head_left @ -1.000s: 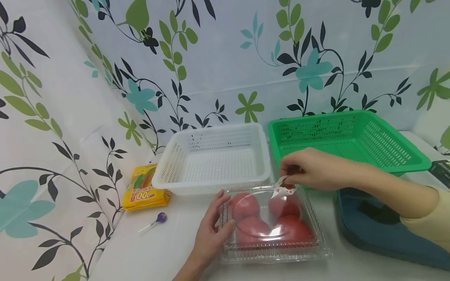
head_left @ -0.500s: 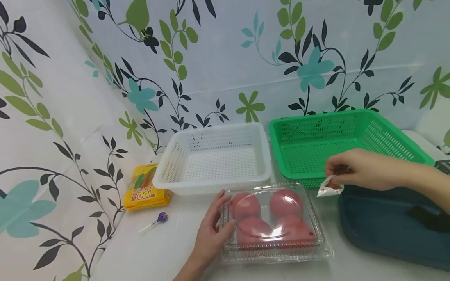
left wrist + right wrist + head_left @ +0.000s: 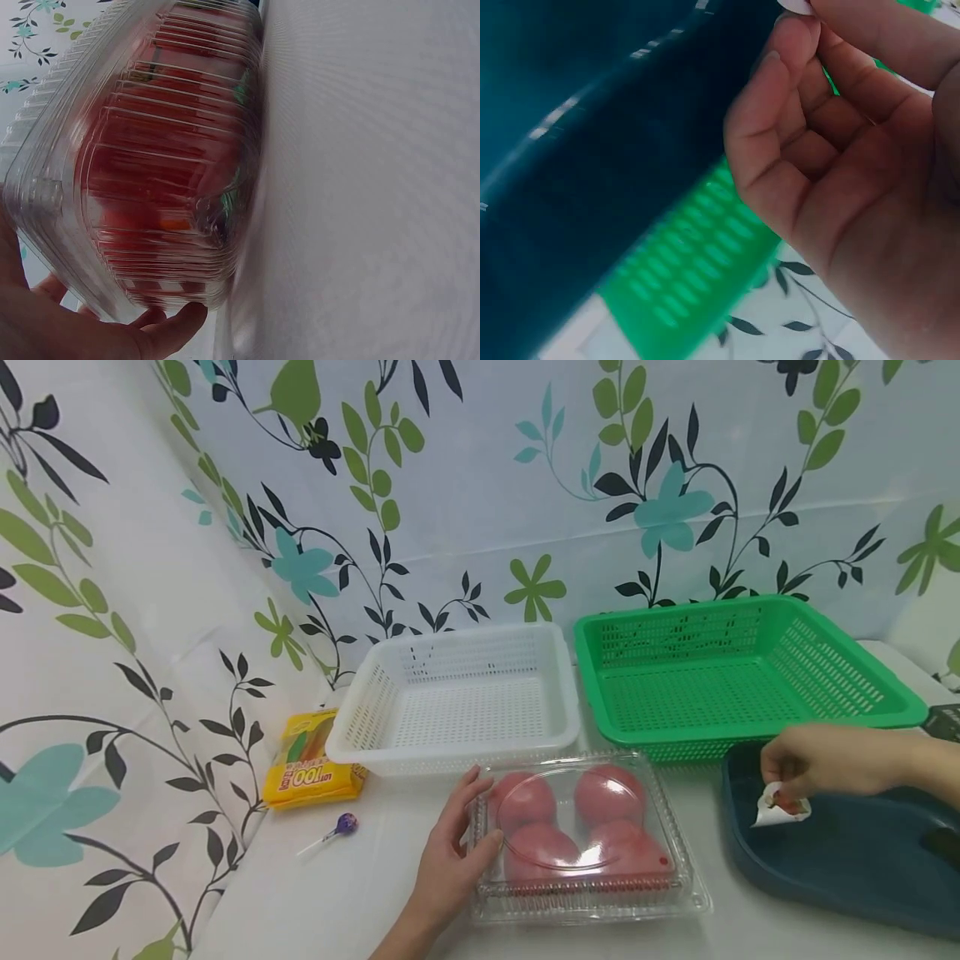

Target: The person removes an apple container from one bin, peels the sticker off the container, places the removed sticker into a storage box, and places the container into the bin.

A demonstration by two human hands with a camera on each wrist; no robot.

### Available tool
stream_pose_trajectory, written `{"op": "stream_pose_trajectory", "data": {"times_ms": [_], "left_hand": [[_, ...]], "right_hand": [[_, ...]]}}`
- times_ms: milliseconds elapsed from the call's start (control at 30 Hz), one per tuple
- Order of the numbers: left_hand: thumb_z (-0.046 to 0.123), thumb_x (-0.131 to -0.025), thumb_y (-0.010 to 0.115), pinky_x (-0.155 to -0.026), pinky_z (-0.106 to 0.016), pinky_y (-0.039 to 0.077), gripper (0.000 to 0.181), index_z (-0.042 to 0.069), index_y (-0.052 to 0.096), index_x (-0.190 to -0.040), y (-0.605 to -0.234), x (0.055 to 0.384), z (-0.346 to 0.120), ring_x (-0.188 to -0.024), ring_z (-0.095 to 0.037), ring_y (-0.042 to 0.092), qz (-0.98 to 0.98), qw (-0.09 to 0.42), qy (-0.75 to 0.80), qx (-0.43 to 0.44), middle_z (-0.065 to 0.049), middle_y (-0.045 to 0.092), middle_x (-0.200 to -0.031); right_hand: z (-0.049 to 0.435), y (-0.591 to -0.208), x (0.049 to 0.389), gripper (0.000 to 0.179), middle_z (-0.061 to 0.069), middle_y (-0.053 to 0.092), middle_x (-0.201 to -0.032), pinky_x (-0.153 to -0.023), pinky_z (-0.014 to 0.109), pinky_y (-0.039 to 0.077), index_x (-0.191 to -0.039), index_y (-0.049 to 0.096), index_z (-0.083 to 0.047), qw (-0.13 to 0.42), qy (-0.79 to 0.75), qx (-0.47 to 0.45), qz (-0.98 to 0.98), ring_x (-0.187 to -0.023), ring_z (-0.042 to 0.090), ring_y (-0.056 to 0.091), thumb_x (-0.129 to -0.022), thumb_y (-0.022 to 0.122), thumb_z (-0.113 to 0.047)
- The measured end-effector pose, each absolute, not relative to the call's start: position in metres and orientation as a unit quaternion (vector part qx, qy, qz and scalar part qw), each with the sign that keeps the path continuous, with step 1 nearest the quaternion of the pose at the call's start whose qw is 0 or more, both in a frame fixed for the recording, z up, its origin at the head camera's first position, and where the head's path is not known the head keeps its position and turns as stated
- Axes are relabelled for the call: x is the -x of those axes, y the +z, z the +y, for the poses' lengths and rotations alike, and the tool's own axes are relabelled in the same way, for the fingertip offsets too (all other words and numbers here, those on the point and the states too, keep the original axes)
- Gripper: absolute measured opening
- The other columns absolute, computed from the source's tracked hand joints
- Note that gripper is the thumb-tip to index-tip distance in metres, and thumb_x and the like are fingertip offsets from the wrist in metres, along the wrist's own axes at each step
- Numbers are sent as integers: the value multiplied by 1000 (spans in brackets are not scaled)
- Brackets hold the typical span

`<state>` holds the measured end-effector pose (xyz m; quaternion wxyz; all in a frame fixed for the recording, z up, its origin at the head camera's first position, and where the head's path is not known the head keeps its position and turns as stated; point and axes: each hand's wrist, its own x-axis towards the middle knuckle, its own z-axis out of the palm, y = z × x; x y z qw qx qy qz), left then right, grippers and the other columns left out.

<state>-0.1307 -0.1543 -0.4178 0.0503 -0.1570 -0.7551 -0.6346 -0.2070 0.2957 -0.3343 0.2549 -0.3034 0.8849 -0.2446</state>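
Observation:
A clear plastic clamshell box (image 3: 570,902) with several pinkish-red tomatoes (image 3: 611,793) inside sits on the table, its lid closed. My left hand (image 3: 453,852) holds the box by its left side, the thumb at the lid's edge; the left wrist view shows fingers curled along the ribbed wall. Over the left end of a dark blue tray (image 3: 832,877), my right hand (image 3: 832,760) pinches a small white sticker (image 3: 780,806) with a red picture between thumb and fingertips. Only a white sliver of that sticker (image 3: 798,6) shows in the right wrist view.
Behind the box stand a white basket (image 3: 450,752) and a green basket (image 3: 750,731), side by side. A yellow packet (image 3: 311,768) and a lollipop (image 3: 345,824) lie to the left. A dark object (image 3: 942,723) sits at the right edge. Leaf-patterned cloth hangs behind.
My right hand has carried the sticker rightward off the box lid, then down over the blue tray. The left hand has stayed on the box.

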Motion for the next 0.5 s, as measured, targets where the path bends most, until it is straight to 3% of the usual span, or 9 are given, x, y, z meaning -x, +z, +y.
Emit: {"op": "stream_pose_trajectory", "data": {"times_ms": [233, 500], "left_hand": [[9, -93, 65, -117, -62, 16, 54, 11, 50, -145, -418, 130, -155, -151, -32, 16, -753, 42, -638, 155, -8, 27, -164], [10, -94, 66, -116, -64, 15, 55, 4, 48, -145, -418, 131, -155, -151, -33, 15, -750, 45, -640, 158, -12, 26, -164]], "right_hand": [[298, -358, 207, 15, -11, 62, -70, -50, 23, 39, -81, 62, -14, 265, -271, 317, 869, -60, 2, 50, -92, 68, -6], [299, -367, 210, 12, -10, 61, -70, -52, 25, 42, -86, 64, -11, 261, -245, 294, 886, -62, 4, 52, -91, 65, 0]]}}
